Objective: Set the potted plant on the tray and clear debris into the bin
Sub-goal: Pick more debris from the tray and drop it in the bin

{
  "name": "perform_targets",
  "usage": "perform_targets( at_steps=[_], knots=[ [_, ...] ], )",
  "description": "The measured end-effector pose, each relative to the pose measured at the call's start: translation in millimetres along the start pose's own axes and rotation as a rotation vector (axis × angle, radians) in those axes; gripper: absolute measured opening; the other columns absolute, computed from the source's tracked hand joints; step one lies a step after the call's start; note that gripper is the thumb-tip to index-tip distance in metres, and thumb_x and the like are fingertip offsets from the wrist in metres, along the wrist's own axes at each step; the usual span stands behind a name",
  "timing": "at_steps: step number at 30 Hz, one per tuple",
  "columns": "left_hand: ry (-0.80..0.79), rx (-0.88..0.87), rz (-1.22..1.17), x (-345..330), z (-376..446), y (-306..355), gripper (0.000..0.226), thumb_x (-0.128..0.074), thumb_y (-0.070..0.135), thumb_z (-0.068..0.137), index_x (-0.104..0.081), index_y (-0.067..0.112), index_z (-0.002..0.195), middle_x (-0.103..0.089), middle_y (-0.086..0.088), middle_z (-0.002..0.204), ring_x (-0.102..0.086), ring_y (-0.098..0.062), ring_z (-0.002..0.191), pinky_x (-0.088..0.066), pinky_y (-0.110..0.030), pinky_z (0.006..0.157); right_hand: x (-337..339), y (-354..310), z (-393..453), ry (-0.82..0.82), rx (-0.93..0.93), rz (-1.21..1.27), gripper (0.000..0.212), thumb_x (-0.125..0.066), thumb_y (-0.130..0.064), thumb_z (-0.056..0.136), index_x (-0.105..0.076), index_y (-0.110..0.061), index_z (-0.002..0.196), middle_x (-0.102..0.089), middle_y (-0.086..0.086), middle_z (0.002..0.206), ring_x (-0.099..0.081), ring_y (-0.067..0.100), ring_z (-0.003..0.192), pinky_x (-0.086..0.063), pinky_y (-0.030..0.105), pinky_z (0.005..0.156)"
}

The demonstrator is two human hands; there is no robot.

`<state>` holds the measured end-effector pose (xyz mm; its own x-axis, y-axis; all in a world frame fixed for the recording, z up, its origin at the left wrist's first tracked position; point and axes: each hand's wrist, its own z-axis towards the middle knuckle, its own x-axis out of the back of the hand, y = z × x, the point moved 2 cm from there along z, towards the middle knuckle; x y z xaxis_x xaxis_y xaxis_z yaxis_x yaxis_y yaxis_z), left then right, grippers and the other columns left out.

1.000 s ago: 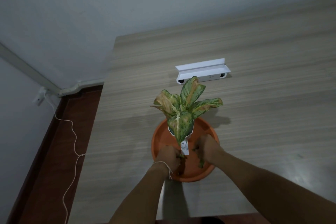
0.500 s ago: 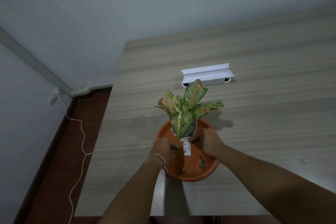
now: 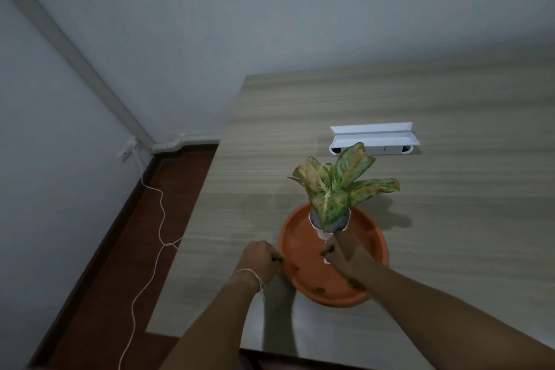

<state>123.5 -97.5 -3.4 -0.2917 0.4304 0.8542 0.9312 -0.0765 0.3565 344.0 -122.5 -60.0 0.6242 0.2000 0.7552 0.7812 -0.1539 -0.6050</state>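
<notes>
Speckled green-and-orange plant [image 3: 339,189] in its white pot sits at the far side of the orange tray [image 3: 297,237], left hand [image 3: 260,258] and right hand [image 3: 345,252] each pinching green scraps.

The left hand [image 3: 260,256] has moved off the orange tray [image 3: 303,237] and now sits just outside its left rim, above the counter [image 3: 450,219], fingers closed on a green scrap [image 3: 280,257]. The right hand [image 3: 342,252] has shifted toward the tray's middle, just in front of the potted plant [image 3: 333,189], pinching another green bit.
</notes>
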Motion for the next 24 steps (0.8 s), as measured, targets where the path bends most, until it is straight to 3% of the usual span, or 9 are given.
perform_targets(
  at_steps=[4,7,12,16,19,24],
  knots=[
    [0.06,0.047,-0.056,16,-20,-41,0.02,-0.065,0.018,0.08,-0.074,0.002,0.072,-0.071,-0.021,0.075,-0.068,-0.03,0.076,-0.056,-0.03,0.073,-6,-38,3,-0.041,-0.017,-0.056,0.02,-0.065,-0.015,0.084,-0.08,-0.019,0.097,-0.079,-0.001,0.099,-0.071,0.014,0.09,-0.049,0.018,0.073],
    [0.105,0.094,-0.073,30,-40,-78,0.018,-0.068,0.019,0.078,-0.075,0.003,0.073,-0.073,-0.019,0.075,-0.069,-0.028,0.077,-0.054,-0.029,0.073,-14,-74,3,-0.033,0.03,-0.101,0.024,-0.064,-0.014,0.083,-0.079,-0.021,0.1,-0.078,-0.001,0.101,-0.071,0.018,0.095,-0.052,0.022,0.082],
    [0.176,0.187,-0.094,52,-89,-151,0.018,-0.069,0.022,0.079,-0.076,0.005,0.075,-0.074,-0.017,0.077,-0.069,-0.028,0.08,-0.054,-0.03,0.073,-50,-149,1,-0.104,0.136,-0.113,0.024,-0.061,-0.009,0.085,-0.079,-0.016,0.099,-0.078,0.003,0.098,-0.071,0.018,0.086,-0.048,0.02,0.073],
    [0.206,0.298,-0.096,63,-136,-221,0.015,-0.07,0.025,0.076,-0.077,0.013,0.082,-0.075,-0.014,0.078,-0.07,-0.031,0.083,-0.059,-0.035,0.077,-89,-228,-1,-0.138,0.288,-0.131,0.022,-0.065,-0.009,0.083,-0.08,-0.016,0.097,-0.079,0.0,0.1,-0.071,0.015,0.091,-0.044,0.015,0.072],
    [0.242,0.392,-0.133,71,-176,-273,0.01,-0.07,0.021,0.072,-0.076,0.014,0.075,-0.075,-0.012,0.072,-0.071,-0.029,0.075,-0.06,-0.034,0.073,-129,-281,-10,-0.178,0.407,-0.129,0.021,-0.065,-0.007,0.083,-0.08,-0.014,0.095,-0.079,0.002,0.096,-0.072,0.015,0.085,-0.054,0.021,0.081],
    [0.293,0.523,-0.197,69,-238,-344,0.012,-0.071,0.023,0.077,-0.078,0.013,0.077,-0.076,-0.01,0.077,-0.071,-0.026,0.078,-0.059,-0.033,0.077,-203,-358,-38,-0.249,0.559,-0.134,0.021,-0.066,-0.007,0.082,-0.08,-0.013,0.096,-0.079,0.002,0.099,-0.071,0.017,0.093,-0.052,0.024,0.088]
  ],
)
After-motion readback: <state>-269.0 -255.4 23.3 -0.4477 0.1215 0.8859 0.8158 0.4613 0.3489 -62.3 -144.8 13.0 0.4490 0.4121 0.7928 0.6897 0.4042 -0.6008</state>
